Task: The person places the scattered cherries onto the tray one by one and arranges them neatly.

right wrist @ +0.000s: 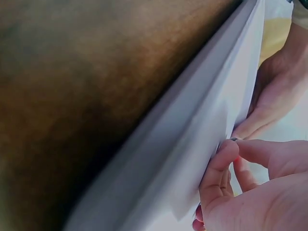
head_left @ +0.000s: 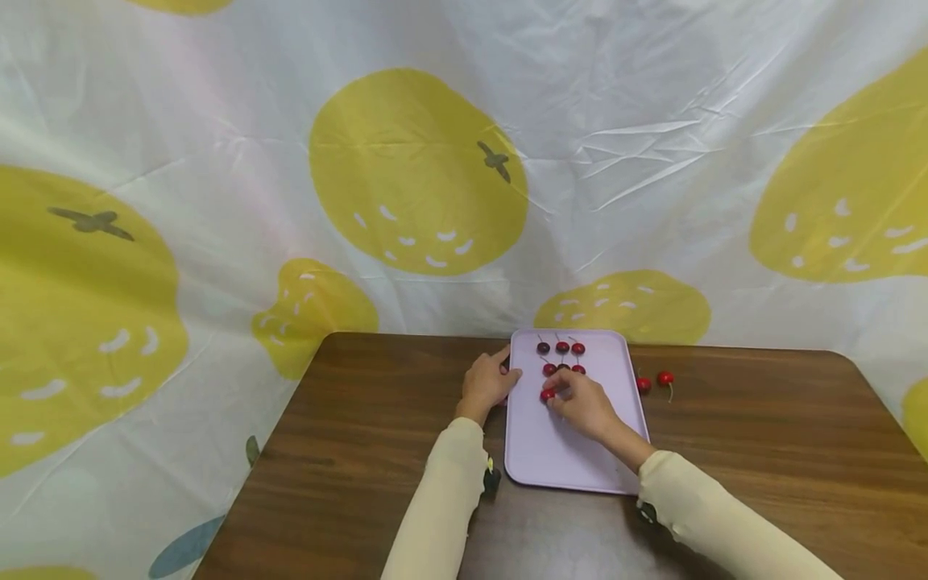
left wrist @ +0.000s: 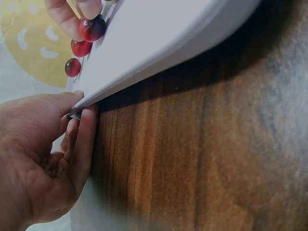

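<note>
A pale lilac tray (head_left: 565, 451) lies on the wooden table, with red and dark cherries on it. Three cherries with stems (head_left: 562, 348) form the far row, and three more (head_left: 548, 370) sit in a row nearer, partly behind my right hand. My right hand (head_left: 583, 405) pinches a red cherry (head_left: 547, 395) between thumb and fingers, low over the tray's left half. At the left rim, my left hand (head_left: 487, 382) grips the tray. In the left wrist view its thumb (left wrist: 72, 97) rests on the rim, the other fingers below. Bits of red show beside that hand.
Two loose cherries (head_left: 664, 378) (head_left: 643, 385) lie on the table just right of the tray. The wooden table (head_left: 768, 435) extends to both sides. A white curtain with yellow fruit prints (head_left: 420, 169) hangs behind the table's far edge.
</note>
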A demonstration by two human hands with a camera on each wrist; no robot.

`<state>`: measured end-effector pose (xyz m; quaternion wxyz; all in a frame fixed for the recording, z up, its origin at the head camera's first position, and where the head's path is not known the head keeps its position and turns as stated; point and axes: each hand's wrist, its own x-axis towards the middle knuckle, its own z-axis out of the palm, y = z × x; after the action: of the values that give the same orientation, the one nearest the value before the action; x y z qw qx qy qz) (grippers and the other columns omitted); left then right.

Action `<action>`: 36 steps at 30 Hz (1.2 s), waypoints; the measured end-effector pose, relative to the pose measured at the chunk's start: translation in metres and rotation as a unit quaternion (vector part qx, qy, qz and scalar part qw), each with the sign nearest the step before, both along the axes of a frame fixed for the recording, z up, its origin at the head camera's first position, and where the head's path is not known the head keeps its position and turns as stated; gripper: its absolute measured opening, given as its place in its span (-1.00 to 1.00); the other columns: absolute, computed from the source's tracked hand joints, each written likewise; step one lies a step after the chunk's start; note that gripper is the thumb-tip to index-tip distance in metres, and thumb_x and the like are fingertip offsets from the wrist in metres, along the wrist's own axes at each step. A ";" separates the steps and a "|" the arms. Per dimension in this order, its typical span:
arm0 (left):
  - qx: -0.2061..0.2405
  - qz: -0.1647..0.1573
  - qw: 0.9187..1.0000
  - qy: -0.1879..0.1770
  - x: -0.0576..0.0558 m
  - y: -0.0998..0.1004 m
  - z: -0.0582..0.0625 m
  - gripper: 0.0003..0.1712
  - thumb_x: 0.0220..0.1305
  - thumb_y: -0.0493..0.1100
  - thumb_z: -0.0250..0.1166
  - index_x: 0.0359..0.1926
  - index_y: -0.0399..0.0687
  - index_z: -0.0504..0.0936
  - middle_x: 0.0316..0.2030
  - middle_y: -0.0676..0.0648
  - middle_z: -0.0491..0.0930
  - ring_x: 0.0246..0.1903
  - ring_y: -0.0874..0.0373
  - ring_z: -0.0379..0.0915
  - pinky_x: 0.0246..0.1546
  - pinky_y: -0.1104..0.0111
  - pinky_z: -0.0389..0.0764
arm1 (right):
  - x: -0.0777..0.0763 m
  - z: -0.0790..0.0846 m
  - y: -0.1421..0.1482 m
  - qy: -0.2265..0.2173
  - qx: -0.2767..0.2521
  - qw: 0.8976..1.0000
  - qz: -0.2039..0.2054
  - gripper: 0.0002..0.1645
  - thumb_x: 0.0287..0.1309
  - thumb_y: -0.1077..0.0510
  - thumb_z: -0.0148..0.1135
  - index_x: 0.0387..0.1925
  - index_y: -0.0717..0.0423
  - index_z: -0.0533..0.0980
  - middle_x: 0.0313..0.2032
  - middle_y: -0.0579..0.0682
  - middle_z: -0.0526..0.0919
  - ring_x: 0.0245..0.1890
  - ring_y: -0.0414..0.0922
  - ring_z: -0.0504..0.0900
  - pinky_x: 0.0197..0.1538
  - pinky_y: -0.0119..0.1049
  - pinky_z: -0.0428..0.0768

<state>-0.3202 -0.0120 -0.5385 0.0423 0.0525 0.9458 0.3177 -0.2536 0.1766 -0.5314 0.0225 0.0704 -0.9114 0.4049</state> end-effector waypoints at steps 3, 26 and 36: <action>-0.002 0.002 1.000 -0.002 0.000 0.000 0.000 -0.31 0.48 0.09 0.32 0.56 0.22 0.41 -0.16 -0.06 0.59 -0.25 0.09 0.56 -0.20 0.26 0.56 | -0.004 0.000 0.000 0.005 0.006 1.000 -0.004 -0.78 0.16 0.35 0.38 -0.13 0.17 0.68 -0.17 0.14 0.77 -0.42 -0.20 0.59 -0.24 -0.27 0.52; -0.012 -0.002 1.000 0.004 0.002 0.001 0.003 -0.31 0.48 0.09 0.30 0.56 0.22 0.41 -0.08 -0.10 0.57 -0.12 0.02 0.54 -0.10 0.18 0.58 | -0.008 -0.004 0.002 -0.010 -0.039 0.999 -0.008 -0.78 0.23 0.33 0.34 -0.08 0.19 0.65 -0.22 0.15 0.77 -0.57 -0.26 0.60 -0.59 -0.30 0.57; -0.012 -0.001 1.000 0.001 0.001 0.000 0.000 -0.31 0.49 0.09 0.30 0.57 0.22 0.40 -0.11 -0.08 0.56 -0.13 0.03 0.55 -0.09 0.19 0.60 | 0.004 0.003 0.010 -0.027 -0.076 0.997 -0.015 -0.69 0.32 0.27 0.32 0.07 0.21 0.60 -0.03 0.28 0.69 -0.47 -0.18 0.68 -0.52 -0.32 0.63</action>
<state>-0.3196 -0.0117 -0.5382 0.0424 0.0529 0.9494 0.3068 -0.2495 0.1868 -0.5279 0.0086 0.0441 -0.8792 0.4743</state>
